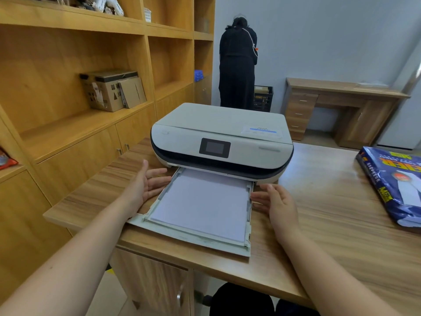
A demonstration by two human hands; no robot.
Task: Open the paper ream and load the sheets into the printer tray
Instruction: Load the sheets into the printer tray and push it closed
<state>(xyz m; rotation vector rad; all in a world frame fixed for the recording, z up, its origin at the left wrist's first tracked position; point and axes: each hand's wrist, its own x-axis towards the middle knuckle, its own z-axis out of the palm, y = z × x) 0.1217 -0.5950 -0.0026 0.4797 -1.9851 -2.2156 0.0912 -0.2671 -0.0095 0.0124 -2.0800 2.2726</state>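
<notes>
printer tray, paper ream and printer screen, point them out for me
printer tray (193,241), head view, bare front rim
paper ream (391,185), head view, blue wrapper top
printer screen (214,148), head view, centre of dark display

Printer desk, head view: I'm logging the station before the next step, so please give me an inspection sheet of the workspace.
Surface: wooden desk, printer at its left end.
Job's things: printer with its paper tray pulled out toward the person; a flat stack of white sheets lies in it. Blue paper ream lies at the desk's right edge, one end open.
Clutter: nothing seen on the desk.
Hands: left hand open beside the tray's left wall; right hand open beside its right wall; neither holds anything.
Cables: nothing seen.
Surroundings: wooden shelving on the left holding cardboard boxes; a second desk at the back wall; a person in black standing facing away.
</notes>
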